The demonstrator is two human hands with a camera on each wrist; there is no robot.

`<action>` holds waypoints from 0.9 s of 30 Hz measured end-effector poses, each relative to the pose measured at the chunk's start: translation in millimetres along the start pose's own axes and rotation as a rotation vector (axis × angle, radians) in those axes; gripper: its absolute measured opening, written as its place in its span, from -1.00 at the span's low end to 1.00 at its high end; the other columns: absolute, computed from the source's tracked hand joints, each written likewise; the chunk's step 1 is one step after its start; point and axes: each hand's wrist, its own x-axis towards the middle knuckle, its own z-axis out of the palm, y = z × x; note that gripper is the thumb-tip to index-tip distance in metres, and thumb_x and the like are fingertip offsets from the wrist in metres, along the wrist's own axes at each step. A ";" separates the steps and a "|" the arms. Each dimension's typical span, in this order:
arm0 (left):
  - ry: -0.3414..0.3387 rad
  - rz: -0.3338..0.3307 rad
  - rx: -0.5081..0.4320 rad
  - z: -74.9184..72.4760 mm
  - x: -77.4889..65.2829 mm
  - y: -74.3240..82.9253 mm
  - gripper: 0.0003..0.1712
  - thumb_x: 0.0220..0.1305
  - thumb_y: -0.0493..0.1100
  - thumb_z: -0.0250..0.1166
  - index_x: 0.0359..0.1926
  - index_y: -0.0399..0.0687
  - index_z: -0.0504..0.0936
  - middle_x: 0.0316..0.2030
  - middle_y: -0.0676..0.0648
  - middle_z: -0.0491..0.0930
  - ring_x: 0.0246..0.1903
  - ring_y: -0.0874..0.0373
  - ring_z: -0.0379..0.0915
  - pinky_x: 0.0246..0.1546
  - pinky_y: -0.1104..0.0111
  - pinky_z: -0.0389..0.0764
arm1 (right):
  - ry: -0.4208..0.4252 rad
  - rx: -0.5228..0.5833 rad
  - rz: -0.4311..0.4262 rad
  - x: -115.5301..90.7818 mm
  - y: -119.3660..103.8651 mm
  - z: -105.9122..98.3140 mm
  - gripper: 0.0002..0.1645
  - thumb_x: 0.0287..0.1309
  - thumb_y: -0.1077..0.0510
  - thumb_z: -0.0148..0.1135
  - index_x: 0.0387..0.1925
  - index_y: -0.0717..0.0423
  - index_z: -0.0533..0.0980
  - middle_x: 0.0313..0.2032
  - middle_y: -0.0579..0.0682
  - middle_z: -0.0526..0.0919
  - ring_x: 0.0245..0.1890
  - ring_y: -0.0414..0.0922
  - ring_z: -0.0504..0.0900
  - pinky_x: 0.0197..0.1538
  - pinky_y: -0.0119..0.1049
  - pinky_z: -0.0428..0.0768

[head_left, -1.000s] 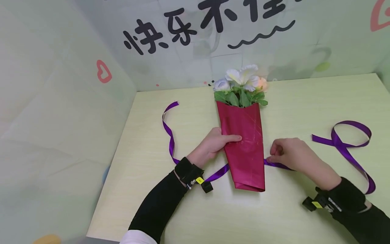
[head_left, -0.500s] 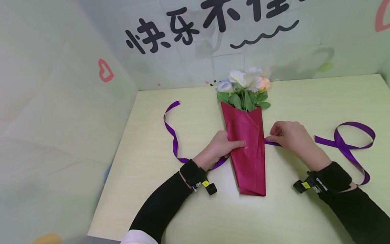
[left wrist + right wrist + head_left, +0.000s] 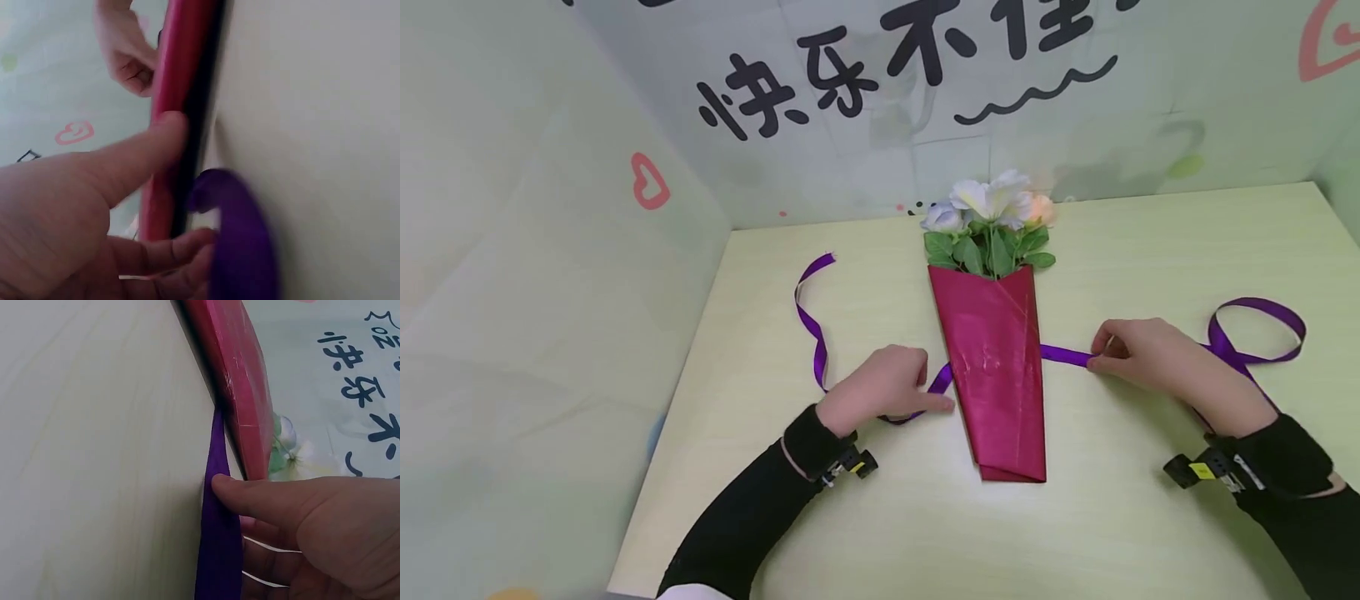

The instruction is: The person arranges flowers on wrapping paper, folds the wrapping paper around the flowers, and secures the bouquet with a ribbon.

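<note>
A bouquet in crimson wrap (image 3: 992,367) lies on a pale table (image 3: 865,533), across a purple ribbon (image 3: 1064,356). The right hand (image 3: 1150,354) pinches the ribbon; the left hand (image 3: 880,383), thumb and fingers apart, is just beside the wrap. The ribbon looks light, slippery, best pinched flat; the wrap likely creases, so hold its middle gently.

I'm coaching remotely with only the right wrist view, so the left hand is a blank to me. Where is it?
Observer: The left hand is across the red wrapper, just beside its left edge.
Operator: Does the ribbon come out on that side?
Observer: Yes, the purple ribbon shows at that left edge too, and its end lies farther left on the table.
Operator: And beyond the right hand?
Observer: In the head view, past the right hand, the ribbon curls into one loop.
</note>
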 end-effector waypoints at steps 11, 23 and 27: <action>-0.022 0.056 -0.132 -25.7 -13.0 -41.3 -0.78 0.52 -0.14 0.44 -0.33 -0.03 0.65 -0.56 0.07 0.50 -0.55 0.19 0.39 -0.43 0.35 0.39 | -0.062 0.138 -0.051 -12.7 18.8 -6.9 -0.85 0.63 0.12 0.24 -0.07 0.13 0.63 -0.34 -0.13 0.61 -0.34 -0.15 0.48 -0.29 -0.30 0.45; -0.193 -0.022 -0.451 -69.5 -23.8 -85.2 -0.77 0.63 -0.24 0.29 -0.14 -0.38 0.71 -0.50 -0.08 0.62 -0.49 0.09 0.54 -0.34 0.23 0.64 | -0.069 0.221 0.045 -25.1 25.3 -28.5 -0.76 0.60 -0.01 0.31 -0.08 0.07 0.67 -0.49 -0.04 0.53 -0.47 -0.07 0.49 -0.38 -0.24 0.37; -0.181 0.003 -0.431 -76.8 -25.7 -84.4 -0.74 0.65 -0.18 0.29 -0.12 -0.35 0.71 -0.50 -0.11 0.57 -0.53 0.11 0.45 -0.44 0.31 0.41 | -0.005 0.176 0.058 -29.0 23.6 -40.0 -0.73 0.60 -0.06 0.30 -0.09 0.06 0.67 -0.50 -0.04 0.50 -0.50 -0.09 0.46 -0.39 -0.23 0.37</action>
